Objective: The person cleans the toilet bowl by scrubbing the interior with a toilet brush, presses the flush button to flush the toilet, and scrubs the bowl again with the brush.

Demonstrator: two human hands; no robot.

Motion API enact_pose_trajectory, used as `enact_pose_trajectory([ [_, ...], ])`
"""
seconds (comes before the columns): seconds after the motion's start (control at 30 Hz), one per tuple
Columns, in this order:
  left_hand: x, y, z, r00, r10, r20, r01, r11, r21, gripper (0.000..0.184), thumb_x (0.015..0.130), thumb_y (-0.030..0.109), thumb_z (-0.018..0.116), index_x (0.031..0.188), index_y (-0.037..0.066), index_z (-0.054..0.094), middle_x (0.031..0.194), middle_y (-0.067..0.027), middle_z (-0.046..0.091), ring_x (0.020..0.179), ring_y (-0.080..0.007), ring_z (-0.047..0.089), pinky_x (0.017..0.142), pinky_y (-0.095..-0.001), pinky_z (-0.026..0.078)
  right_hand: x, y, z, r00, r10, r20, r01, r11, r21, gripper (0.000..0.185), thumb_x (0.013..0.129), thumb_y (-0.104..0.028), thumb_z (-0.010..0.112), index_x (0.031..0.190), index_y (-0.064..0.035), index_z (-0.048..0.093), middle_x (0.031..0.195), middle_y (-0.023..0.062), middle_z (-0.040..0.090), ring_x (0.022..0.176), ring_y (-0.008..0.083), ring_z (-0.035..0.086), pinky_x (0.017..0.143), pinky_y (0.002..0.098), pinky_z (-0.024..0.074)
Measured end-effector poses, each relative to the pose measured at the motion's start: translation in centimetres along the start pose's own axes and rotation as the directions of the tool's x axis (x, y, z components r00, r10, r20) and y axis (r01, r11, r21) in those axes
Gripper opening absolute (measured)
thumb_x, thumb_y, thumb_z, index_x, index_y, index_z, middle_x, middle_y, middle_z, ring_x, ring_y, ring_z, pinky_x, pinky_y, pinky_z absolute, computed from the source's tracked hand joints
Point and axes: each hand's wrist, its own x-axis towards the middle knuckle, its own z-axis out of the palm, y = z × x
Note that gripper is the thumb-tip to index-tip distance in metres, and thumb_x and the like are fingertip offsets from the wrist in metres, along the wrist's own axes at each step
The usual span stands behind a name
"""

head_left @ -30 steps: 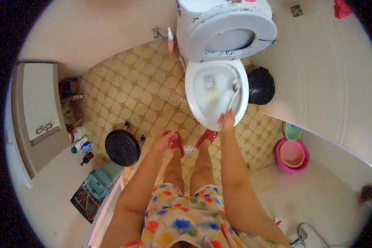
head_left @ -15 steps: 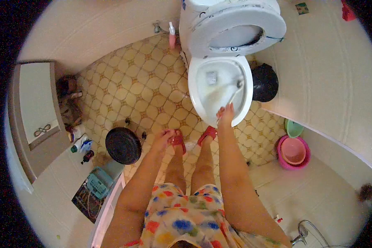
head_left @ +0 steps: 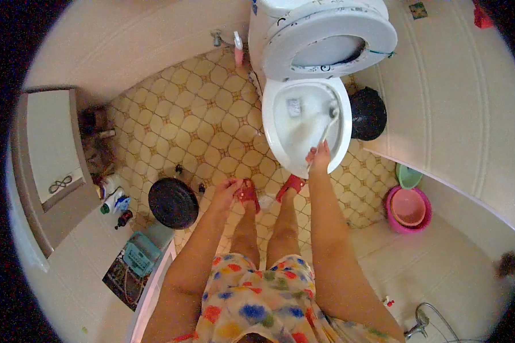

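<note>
My right hand (head_left: pixel 319 156) is closed around the thin pale handle of a toilet brush (head_left: pixel 329 127). The brush head rests against the inner right wall of the white toilet bowl (head_left: pixel 272 128). Further up, the toilet lid and seat (head_left: pixel 277 54) are raised. Over the tiled floor, beside a red slipper (head_left: pixel 248 197), hangs my left hand (head_left: pixel 226 190), holding nothing, its fingers loosely apart. A second red slipper (head_left: pixel 290 186) is on my other foot, just below the bowl.
A black bin (head_left: pixel 368 114) stands right of the toilet, with pink basins (head_left: pixel 408 208) and a green basin (head_left: pixel 409 176) nearer me. A black round stool (head_left: pixel 173 203) is at left, near several bottles (head_left: pixel 115 200). A pink spray bottle (head_left: pixel 238 54) hangs by the wall.
My right hand and the brush have shifted slightly right and up, with the brush head still at the bowl's right side. The view has moved a little; my left hand stays low.
</note>
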Motion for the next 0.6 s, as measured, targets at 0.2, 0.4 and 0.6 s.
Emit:
enact_pose_trajectory([
  [0.2,3.4,-2.8,-2.6,0.998,0.052,0.033,-0.053,0.998,0.034,0.016,0.073,0.015,0.06,0.085,0.008,0.054,0.083,-0.0026,0.055,0.075,-0.0151,0.052,0.066,-0.027,0.044,0.2,-0.5,-0.1,0.99,0.006,0.143,-0.009,1.0,0.019,0.04,0.084,-0.023,0.039,0.121,-0.017,0.026,0.057,0.0031,0.039,0.039,0.0105,0.032,0.034,0.0246,0.027],
  [0.4,2.7,-2.3,-1.0,0.999,0.018,0.041,-0.019,1.0,0.015,0.012,0.076,0.011,0.055,0.086,0.006,0.051,0.079,-0.0007,0.052,0.076,-0.0095,0.049,0.069,-0.0238,0.039,-3.7,1.6,-4.4,0.993,0.111,-0.034,-0.103,0.979,0.178,0.044,0.084,-0.024,0.04,0.125,-0.0193,0.025,0.056,0.0033,0.039,0.039,0.0112,0.032,0.033,0.0243,0.0278],
  [0.6,2.3,-1.7,-1.0,1.0,-0.016,-0.012,0.016,0.998,0.056,0.019,0.075,0.016,0.057,0.09,0.006,0.051,0.082,-0.0009,0.053,0.074,-0.0095,0.049,0.069,-0.0228,0.038,1.0,-2.0,2.0,1.0,0.011,0.024,-0.009,0.999,-0.042,0.038,0.085,-0.022,0.038,0.122,-0.0175,0.03,0.052,0.0036,0.039,0.034,0.0116,0.032,0.029,0.0261,0.0291],
])
